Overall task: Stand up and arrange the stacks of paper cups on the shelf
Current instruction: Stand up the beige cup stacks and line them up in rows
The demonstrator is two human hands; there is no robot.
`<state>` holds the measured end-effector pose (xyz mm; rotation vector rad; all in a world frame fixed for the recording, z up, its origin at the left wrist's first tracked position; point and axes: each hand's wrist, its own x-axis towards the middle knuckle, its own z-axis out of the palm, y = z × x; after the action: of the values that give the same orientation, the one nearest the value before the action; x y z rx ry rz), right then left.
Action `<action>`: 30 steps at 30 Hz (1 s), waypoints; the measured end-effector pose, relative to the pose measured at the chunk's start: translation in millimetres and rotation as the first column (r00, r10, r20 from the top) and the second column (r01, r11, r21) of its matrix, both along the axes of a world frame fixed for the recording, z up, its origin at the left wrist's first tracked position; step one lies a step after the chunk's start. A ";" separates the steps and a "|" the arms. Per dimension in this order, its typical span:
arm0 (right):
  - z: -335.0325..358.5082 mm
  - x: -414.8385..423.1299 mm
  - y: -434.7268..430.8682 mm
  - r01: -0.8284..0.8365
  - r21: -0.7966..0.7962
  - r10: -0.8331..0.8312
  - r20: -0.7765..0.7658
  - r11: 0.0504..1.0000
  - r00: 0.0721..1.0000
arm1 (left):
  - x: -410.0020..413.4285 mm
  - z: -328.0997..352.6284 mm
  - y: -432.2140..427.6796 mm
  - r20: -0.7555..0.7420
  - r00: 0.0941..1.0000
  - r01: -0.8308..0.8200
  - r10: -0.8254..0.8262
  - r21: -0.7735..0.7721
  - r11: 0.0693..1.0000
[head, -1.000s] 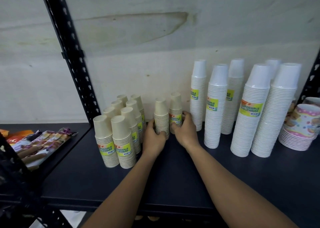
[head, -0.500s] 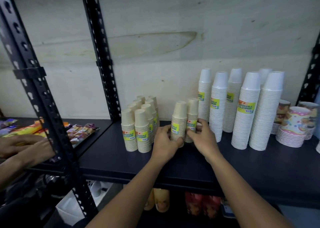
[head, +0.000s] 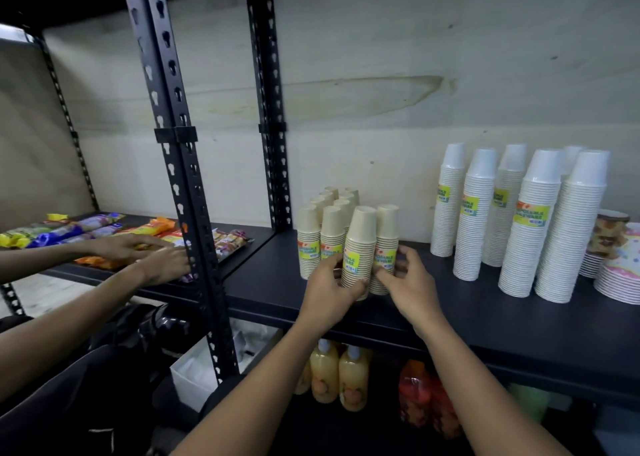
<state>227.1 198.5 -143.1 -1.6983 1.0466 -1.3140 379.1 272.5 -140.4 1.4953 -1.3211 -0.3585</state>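
Observation:
Two short stacks of tan paper cups stand side by side on the dark shelf (head: 485,324). My left hand (head: 330,294) grips the nearer tan stack (head: 360,244), which tilts slightly. My right hand (head: 410,284) grips the base of the other tan stack (head: 386,237). Directly to their left stands a cluster of several tan stacks (head: 320,234). Several tall white cup stacks (head: 530,227) stand upright further right along the shelf.
Patterned paper plates and cups (head: 620,265) sit at the far right. Black perforated uprights (head: 183,178) divide the shelving. Another person's hands (head: 152,255) handle snack packets (head: 69,230) on the left shelf. Juice bottles (head: 339,376) stand on the shelf below.
My hands have slid the two tan stacks left, up against the tan cluster. The view has pulled back and swung left, showing more of the left shelf and the other person's arms.

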 end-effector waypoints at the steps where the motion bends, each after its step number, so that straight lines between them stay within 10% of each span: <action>1: 0.2 4.7 3.2 -0.012 -0.004 0.012 -0.002 1.000 1.000 | 5.9 -0.7 2.5 -0.003 1.000 -0.016 0.016 -0.001 1.000; 15: -8.6 76.3 26.4 -0.001 -0.116 -0.014 -0.126 0.993 0.992 | 91.6 -16.0 12.9 -0.002 0.961 -0.278 0.278 -0.001 0.961; 30: -29.8 80.4 21.0 -0.054 -0.095 0.038 -0.161 0.994 0.986 | 103.2 -36.3 8.2 -0.075 0.985 -0.156 0.155 -0.009 0.988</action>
<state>307.5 219.5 -172.8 -1.9172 1.0402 -1.2351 482.4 280.6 -176.7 1.5471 -1.1387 -0.2992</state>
